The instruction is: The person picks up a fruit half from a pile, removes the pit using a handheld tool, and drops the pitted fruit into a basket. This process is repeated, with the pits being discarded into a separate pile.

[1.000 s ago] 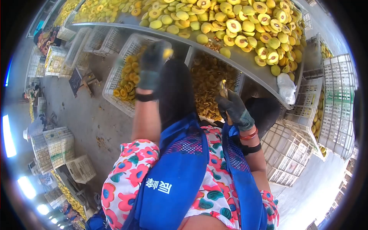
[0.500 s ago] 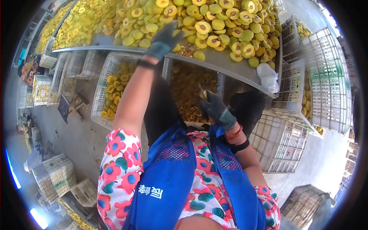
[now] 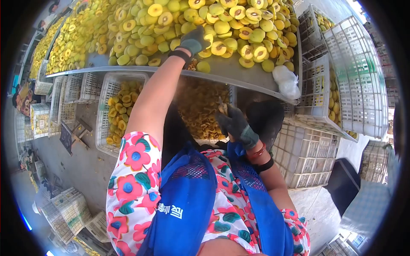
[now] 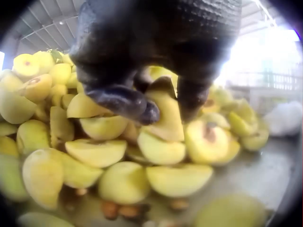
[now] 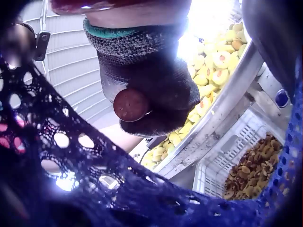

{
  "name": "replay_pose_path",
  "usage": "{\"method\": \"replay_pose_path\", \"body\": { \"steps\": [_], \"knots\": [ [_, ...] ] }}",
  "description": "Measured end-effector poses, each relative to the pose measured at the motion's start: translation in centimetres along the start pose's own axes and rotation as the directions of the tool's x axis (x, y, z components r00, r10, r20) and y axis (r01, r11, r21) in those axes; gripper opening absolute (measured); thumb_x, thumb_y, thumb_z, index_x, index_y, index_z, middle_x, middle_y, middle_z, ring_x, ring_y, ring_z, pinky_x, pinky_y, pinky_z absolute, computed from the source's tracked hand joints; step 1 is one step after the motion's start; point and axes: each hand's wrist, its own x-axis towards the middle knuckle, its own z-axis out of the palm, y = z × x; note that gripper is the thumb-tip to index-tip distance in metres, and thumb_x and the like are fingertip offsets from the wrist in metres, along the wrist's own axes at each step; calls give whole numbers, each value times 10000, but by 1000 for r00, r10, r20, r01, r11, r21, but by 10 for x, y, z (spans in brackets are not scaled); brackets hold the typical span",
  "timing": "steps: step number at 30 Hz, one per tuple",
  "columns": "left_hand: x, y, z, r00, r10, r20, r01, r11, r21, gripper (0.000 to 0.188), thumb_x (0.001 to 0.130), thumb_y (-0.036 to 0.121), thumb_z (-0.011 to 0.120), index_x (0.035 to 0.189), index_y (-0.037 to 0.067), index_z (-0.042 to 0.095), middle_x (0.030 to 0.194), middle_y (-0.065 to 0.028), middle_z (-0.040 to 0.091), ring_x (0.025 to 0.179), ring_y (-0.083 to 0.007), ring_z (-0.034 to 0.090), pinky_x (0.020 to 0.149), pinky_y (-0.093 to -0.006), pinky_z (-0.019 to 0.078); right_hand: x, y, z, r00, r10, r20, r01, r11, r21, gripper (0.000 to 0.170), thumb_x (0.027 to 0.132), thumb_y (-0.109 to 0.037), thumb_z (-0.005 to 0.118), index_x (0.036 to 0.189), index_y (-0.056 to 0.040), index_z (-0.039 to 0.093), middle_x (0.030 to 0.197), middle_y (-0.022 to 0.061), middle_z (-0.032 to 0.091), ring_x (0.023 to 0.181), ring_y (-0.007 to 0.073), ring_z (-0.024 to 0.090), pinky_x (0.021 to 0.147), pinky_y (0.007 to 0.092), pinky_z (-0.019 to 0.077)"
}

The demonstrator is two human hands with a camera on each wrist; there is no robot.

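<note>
One yellow stone-fruit half is pinched between the gloved fingers and thumb of the left hand, at the near edge of a fruit pile on the metal table. Back and to the right of it, nearer the body, the right hand grips a short hand tool, its tip pointing away from the person. The likeliest trouble is a slide: pulling this half out could unseat those leaning around it, and the lone fruit just below the left hand, close to the table's rim, could be nudged off into the scrap crate underneath. A loose pinch could also let the half slip, since its cut face may be slick. If the hands come together carelessly, the tool's tip could catch the left glove. As for writing, white Chinese-style characters on the blue vest, below both hands, are turned and too unclear to read firmly; green marks on the tall white crate, right of the right hand, are illegible. No brand can be made out.
</note>
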Motion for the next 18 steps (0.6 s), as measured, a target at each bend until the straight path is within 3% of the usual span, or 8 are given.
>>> {"method": "replay_pose_path", "body": {
  "steps": [3,6,7,10,11,15,17,18],
  "knots": [
    [-32,1,-4,975,185,-125,-219,902,-373,752,803,448,679,1348,18,391,1307,-189,521,1156,-325,540,957,-390,434,1,-9,3,998,-48,-37,50,997,52,116,895,-143,593,910,-54,521,586,-7,492,451,67,466,419,249,382],
    [-94,36,-43,989,138,53,-68,745,-664,752,814,452,682,1319,-36,412,1268,-158,549,1129,-254,556,951,-348,436,0,-24,9,993,-110,-46,115,985,132,121,892,-136,598,914,-48,519,585,-2,500,447,73,476,419,249,392],
    [-105,39,-42,986,148,74,-35,622,-782,763,801,451,706,1282,-73,429,1215,-122,561,1078,-185,562,933,-300,443,-2,-32,11,989,-140,-50,146,980,136,120,891,-133,598,915,-47,519,588,0,502,448,75,478,420,248,395],
    [-156,60,-58,994,47,103,67,496,-866,705,810,421,709,1266,-51,450,1153,-94,571,1026,-145,562,914,-274,448,-8,-46,20,975,-207,-76,217,962,165,113,889,-126,594,912,-46,517,597,2,508,450,75,482,422,248,402],
    [-159,52,-44,997,73,5,-34,513,-858,650,837,381,692,1264,-40,441,1155,-105,569,1012,-133,560,902,-271,455,-9,-47,23,970,-225,-87,238,955,178,110,888,-124,592,910,-47,517,601,2,510,450,75,483,423,248,404],
    [-199,65,-31,967,34,-252,-245,390,-888,473,891,279,640,1232,-3,476,1097,-65,579,1004,-110,554,902,-268,454,-14,-47,34,954,-246,-172,271,952,141,97,883,-117,585,910,-48,523,613,7,518,459,77,486,428,247,408],
    [-214,70,-35,974,44,-224,-222,409,-885,414,899,252,627,1207,10,493,1083,-61,580,1014,-104,546,907,-266,450,-20,-50,39,956,-212,-204,239,964,119,95,877,-113,586,911,-48,524,615,5,519,482,83,495,444,244,406],
    [-220,73,-39,976,49,-211,-212,420,-882,385,903,238,621,1194,17,502,1076,-59,581,1019,-101,542,910,-265,448,-19,-46,39,929,-289,-232,304,952,29,93,876,-108,583,914,-47,525,622,2,520,497,86,497,457,245,409]
  ]
}}
